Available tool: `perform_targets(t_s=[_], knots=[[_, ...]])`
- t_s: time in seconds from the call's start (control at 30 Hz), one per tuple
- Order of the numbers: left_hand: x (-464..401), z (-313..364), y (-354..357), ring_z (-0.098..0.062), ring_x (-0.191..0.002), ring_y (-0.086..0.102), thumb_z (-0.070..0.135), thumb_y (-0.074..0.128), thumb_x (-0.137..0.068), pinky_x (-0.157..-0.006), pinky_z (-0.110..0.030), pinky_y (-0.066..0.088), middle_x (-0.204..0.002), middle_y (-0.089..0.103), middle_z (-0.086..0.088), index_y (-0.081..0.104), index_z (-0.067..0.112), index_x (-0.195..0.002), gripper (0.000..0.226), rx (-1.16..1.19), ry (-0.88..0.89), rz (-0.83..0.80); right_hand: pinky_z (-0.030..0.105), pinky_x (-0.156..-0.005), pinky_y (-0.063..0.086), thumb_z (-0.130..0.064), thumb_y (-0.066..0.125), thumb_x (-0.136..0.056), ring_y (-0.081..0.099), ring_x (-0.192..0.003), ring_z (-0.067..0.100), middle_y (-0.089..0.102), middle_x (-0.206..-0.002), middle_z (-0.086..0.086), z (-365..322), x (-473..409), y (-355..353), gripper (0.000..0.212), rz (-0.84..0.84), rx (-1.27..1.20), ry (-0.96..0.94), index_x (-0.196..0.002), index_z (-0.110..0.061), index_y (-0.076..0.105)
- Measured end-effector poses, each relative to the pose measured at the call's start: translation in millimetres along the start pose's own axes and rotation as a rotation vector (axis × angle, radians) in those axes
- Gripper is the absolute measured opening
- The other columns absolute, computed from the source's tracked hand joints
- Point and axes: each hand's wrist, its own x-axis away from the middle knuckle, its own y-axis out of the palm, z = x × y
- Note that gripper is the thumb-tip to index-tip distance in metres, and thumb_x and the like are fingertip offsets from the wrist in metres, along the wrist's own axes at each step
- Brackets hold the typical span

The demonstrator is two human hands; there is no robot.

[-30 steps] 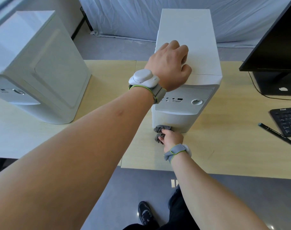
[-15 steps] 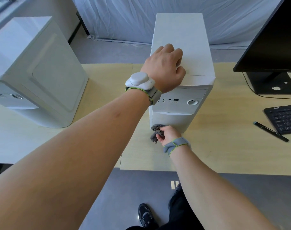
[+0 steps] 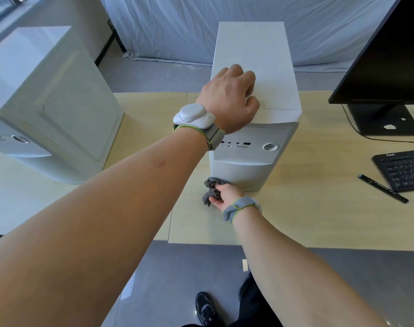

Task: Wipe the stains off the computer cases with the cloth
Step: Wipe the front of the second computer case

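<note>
Two hands on centre computer case (image 3: 253, 74): right hand (image 3: 226, 193) fingers curled round crumpled grey cloth (image 3: 210, 188), pressed at case's lower front left corner; left hand (image 3: 229, 95) knuckles bent, resting on case top, gripping nothing. Pale wood desk (image 3: 307, 215) beneath, grey floor below, white drape behind. Second computer case (image 3: 50, 102) well apart at left; monitor (image 3: 385, 55), keyboard (image 3: 404, 168), black pen (image 3: 383, 188) at right. Left forearm crossing desk's near-left part. Versus half-second-earlier frame: same grips, cloth still at bottom corner.
</note>
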Motion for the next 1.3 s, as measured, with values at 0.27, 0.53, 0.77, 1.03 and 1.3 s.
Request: perform_targets(t_s=[0.27,0.53,0.77,1.03,1.3], knots=[[2.3,2.3,0.0,-0.021,-0.087,0.048,0.031,0.047,-0.082,-0.066,-0.032,0.042,-0.093,0.053,0.003,0.056,0.018,-0.089,0.017,0.001,-0.002,-0.009,0.032,-0.059,0.059,-0.001,0.065,-0.09,0.065,-0.075,0.023,0.067,-0.096,0.015,-12.1,17.3,17.0,0.006,0.091,-0.257,-0.109,-0.092,-0.007,0.065],[0.1,6.4,-0.9,-0.02,-0.087,0.048,0.032,0.046,-0.081,-0.066,-0.03,0.041,-0.093,0.054,0.003,0.056,0.018,-0.089,0.019,0.0,-0.006,-0.013,0.029,-0.056,0.053,-0.004,0.064,-0.089,0.061,-0.058,0.018,0.063,-0.064,0.004,-39.4,72.5,-19.7,0.014,-0.015,-0.144,-0.381,-0.077,-0.011,0.065],[1.7,4.3,-1.0,-0.02,-0.087,0.047,0.031,0.046,-0.081,-0.066,-0.029,0.038,-0.093,0.054,0.003,0.056,0.018,-0.088,0.017,-0.003,-0.022,-0.016,0.035,-0.053,0.057,-0.005,0.058,-0.091,0.062,-0.065,0.03,0.064,-0.082,0.015,16.6,29.9,-64.9,0.008,0.194,0.078,-0.007,-0.094,-0.004,0.064],[0.2,3.4,-0.3,-0.02,-0.089,0.049,0.031,0.048,-0.081,-0.067,-0.029,0.037,-0.094,0.054,0.004,0.057,0.018,-0.089,0.018,0.0,-0.022,-0.011,0.035,-0.069,0.063,-0.006,0.065,-0.096,0.064,-0.095,0.033,0.063,-0.109,0.015,13.0,-15.3,-66.2,0.011,0.276,0.018,-0.067,-0.102,0.002,0.062],[0.5,3.1,-0.1,-0.022,-0.093,0.046,0.029,0.043,-0.084,-0.068,-0.029,0.037,-0.101,0.052,-0.001,0.054,0.016,-0.097,0.022,-0.06,0.021,-0.031,0.024,-0.081,0.046,-0.024,0.062,-0.096,0.065,-0.108,0.027,0.067,-0.117,0.004,10.2,-47.7,-67.0,0.025,0.313,0.606,-0.226,-0.119,-0.016,0.062]])
